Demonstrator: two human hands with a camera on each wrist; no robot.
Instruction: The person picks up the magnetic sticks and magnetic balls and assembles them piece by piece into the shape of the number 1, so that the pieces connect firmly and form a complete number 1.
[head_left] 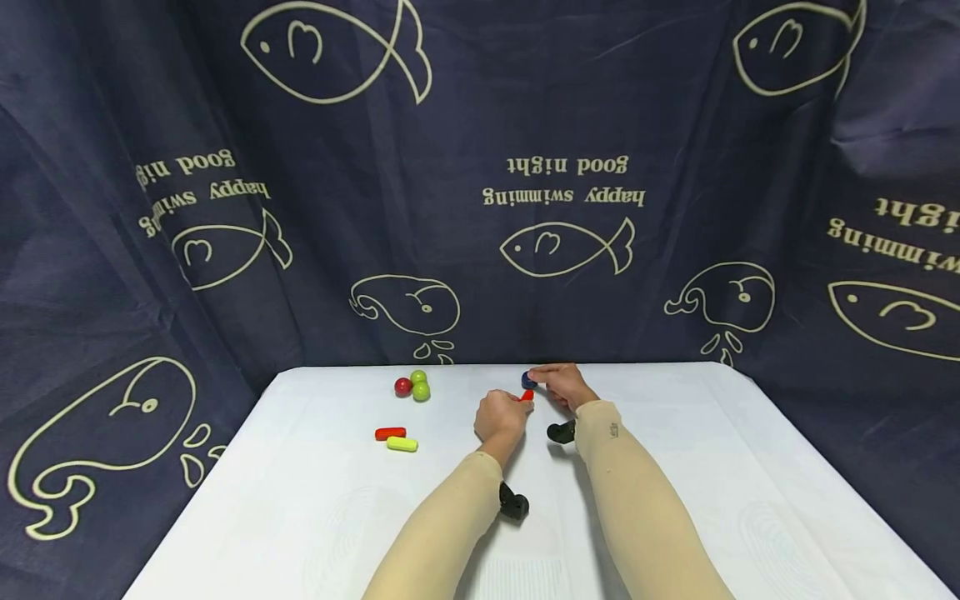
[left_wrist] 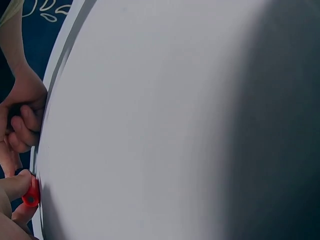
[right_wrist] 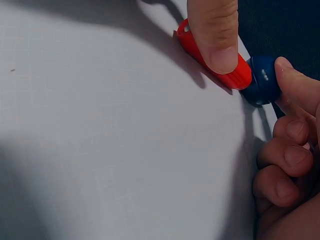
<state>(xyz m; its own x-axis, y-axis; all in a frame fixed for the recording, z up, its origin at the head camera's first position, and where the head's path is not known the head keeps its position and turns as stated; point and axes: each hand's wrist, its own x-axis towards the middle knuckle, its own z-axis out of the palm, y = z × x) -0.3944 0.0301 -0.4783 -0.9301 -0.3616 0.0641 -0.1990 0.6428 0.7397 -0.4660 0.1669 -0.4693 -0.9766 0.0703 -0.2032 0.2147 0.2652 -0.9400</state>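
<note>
My left hand [head_left: 501,415] pinches a short red rod [right_wrist: 240,75] with a small hole through its outer end; the thumb lies along it in the right wrist view. The rod's other end meets a dark blue ball-shaped piece [right_wrist: 265,77] with a seam round it. My right hand [head_left: 566,385] holds this blue piece by its far side with the fingertips, while the other fingers are curled in below. Both pieces are near the table's back edge. In the left wrist view the red rod [left_wrist: 31,195] shows partly, and the fingers hide most of the blue piece.
On the white table [head_left: 337,517], left of the hands, a red ball [head_left: 402,387] sits beside two green balls [head_left: 421,391]. Nearer to me lie a red rod [head_left: 391,433] and a yellow rod [head_left: 402,445]. Behind the table hangs a dark blue curtain [head_left: 450,208].
</note>
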